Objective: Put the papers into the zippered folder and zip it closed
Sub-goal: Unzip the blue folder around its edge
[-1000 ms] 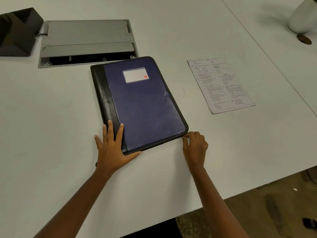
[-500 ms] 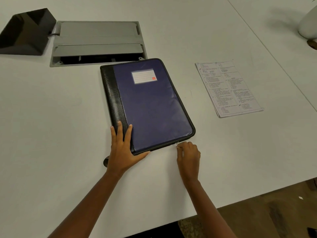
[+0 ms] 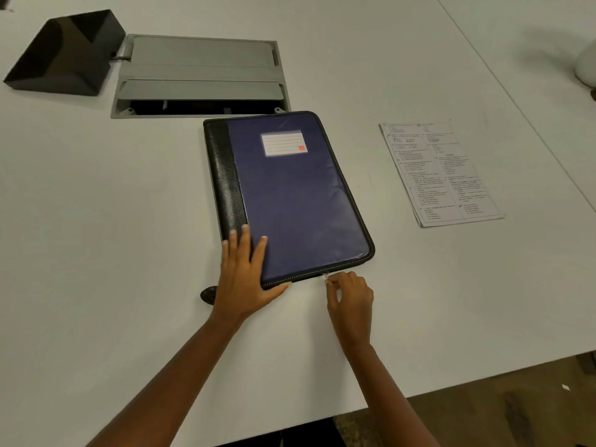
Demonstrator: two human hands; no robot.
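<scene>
A blue zippered folder [image 3: 296, 195] with a black spine and a white label lies flat and closed on the white table. My left hand [image 3: 246, 275] rests flat on its near left corner, fingers spread. My right hand [image 3: 350, 296] pinches the small metal zipper pull [image 3: 325, 276] on the folder's near edge, left of the near right corner. A stack of printed papers [image 3: 440, 174] lies on the table to the right of the folder, apart from it.
A grey cable hatch [image 3: 200, 75] is set into the table [image 3: 96, 221] behind the folder, with a black box [image 3: 64, 53] to its left. A white rounded object [image 3: 587, 67] stands at the far right. The table's near edge runs below my right forearm.
My right hand has slid the zipper pull leftward along the folder's near edge, away from the near right corner. My left hand stays pressed on the near left corner.
</scene>
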